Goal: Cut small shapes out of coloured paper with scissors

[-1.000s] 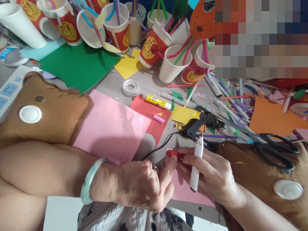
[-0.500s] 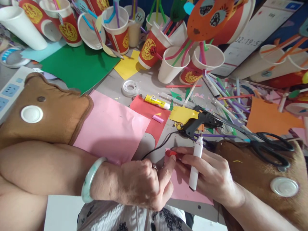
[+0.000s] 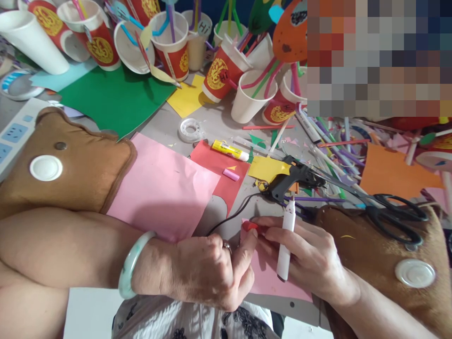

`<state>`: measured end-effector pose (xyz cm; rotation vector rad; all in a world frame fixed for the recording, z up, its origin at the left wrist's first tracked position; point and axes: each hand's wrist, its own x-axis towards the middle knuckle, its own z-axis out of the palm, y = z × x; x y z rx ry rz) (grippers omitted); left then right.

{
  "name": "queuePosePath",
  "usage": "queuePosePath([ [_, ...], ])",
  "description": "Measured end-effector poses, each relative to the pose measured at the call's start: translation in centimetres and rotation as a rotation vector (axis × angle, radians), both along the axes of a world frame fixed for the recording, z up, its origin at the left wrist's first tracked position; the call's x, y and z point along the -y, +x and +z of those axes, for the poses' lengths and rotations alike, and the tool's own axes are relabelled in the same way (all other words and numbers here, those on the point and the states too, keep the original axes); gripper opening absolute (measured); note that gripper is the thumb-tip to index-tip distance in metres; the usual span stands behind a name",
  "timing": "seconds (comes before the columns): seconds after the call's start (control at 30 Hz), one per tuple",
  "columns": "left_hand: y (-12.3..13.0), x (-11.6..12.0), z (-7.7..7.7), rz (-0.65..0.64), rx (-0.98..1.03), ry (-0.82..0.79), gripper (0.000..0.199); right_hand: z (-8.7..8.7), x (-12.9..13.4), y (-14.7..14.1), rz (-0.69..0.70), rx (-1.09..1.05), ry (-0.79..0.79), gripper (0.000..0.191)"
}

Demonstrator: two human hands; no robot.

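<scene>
My right hand [image 3: 307,252] is closed, with a white marker [image 3: 286,240] held between its fingers, tip upward. Its thumb and fingertips also grip one side of a small red paper piece [image 3: 250,226]. My left hand [image 3: 208,268] is curled, and its index finger and thumb meet the near edge of that same piece; the grip's underside is hidden. Beneath both hands lies a pink paper sheet [image 3: 278,282], partly covered by them. A black glue gun [image 3: 282,186] rests just beyond my right hand.
Black-handled scissors [image 3: 391,214] lie on the brown cushion at right. A yellow glue stick [image 3: 229,150] rests on red paper [image 3: 231,186], beside a larger pink sheet [image 3: 165,183]. Paper cups [image 3: 226,70] with straws line the back. A brown cushion [image 3: 81,174] sits at left.
Both hands stay almost still around the red paper piece. The view has shifted very slightly, and a blurred block now covers the upper right.
</scene>
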<state>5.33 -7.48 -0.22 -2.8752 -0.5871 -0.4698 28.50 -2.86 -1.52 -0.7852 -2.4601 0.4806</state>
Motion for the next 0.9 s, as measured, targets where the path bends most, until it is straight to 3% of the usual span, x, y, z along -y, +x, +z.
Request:
queuePosePath([
  [0.5, 0.23, 0.5, 0.09, 0.094, 0.01, -0.056, 0.016, -0.07, 0.17, -0.23, -0.049, 0.005, -0.014, 0.013],
  [0.67, 0.04, 0.36, 0.31, 0.018, -0.052, -0.044, 0.014, -0.11, 0.21, -0.15, -0.049, 0.005, -0.018, 0.012],
  [0.9, 0.11, 0.67, -0.03, 0.043, -0.007, -0.004, 0.017, -0.57, 0.55, 0.24, -0.052, 0.011, -0.065, 0.016],
])
